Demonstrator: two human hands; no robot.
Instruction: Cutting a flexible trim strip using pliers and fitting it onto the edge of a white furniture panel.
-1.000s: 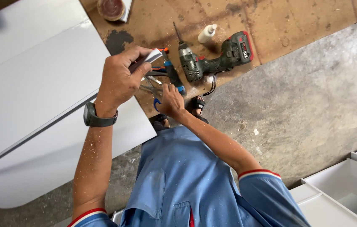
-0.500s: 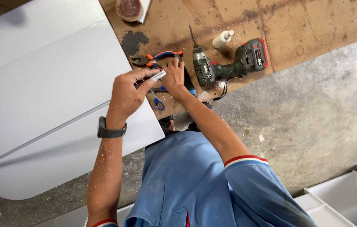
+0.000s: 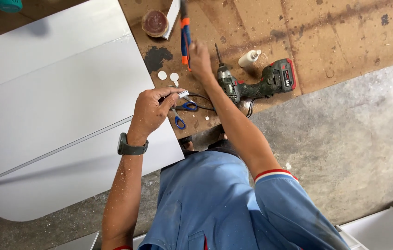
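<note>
My left hand [image 3: 152, 111], with a dark watch on its wrist, pinches a small white and metal piece [image 3: 183, 94] at the edge of a large white panel [image 3: 57, 106]. My right hand [image 3: 201, 58] is raised over the plywood board [image 3: 335, 37] and grips a pair of pliers [image 3: 185, 32] with orange and blue handles, which is blurred. Blue-handled scissors [image 3: 182, 113] lie just below my left fingers. A dark cordless drill [image 3: 252, 85] with a red battery lies to the right of my right forearm.
A white glue bottle [image 3: 249, 58] stands behind the drill. Two small white round caps [image 3: 167, 76] and a brown round tin [image 3: 155, 22] lie on the board. Grey concrete floor [image 3: 354, 148] spreads to the right. White drawer boxes [image 3: 381, 229] sit at the bottom right.
My right hand has picked the orange and blue pliers off the board and raised them away from my left hand. My left hand stays closed on the small white piece.
</note>
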